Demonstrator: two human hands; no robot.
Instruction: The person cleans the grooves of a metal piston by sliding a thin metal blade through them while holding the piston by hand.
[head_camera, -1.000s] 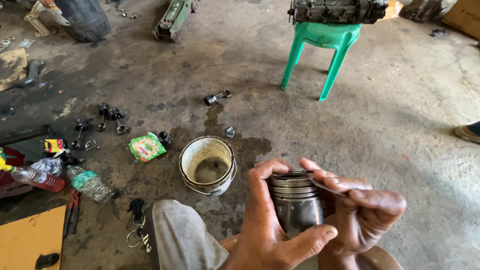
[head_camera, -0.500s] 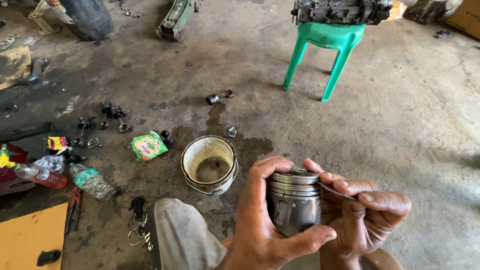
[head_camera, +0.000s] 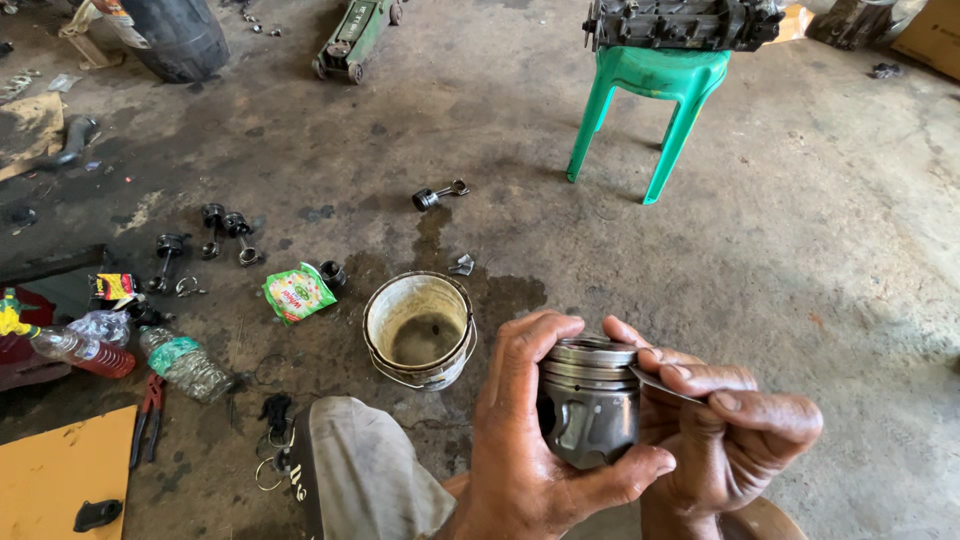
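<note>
Piston (head_camera: 590, 405) sits upright near us, low in the head view, gripped by our left hand (head_camera: 530, 440), whose fingers curl closed around its skirt. Our right hand (head_camera: 730, 440) pinches a thin metal strip (head_camera: 665, 385) against its ring grooves. A dented metal pail (head_camera: 418, 328) stands just left, farther off.

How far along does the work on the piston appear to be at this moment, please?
Done: connecting rods lie stripped on the floor. In hand: the left hand grips the piston while the right hand works a thin metal strip at its ring grooves. Left: the floor parts look untouched.
</note>
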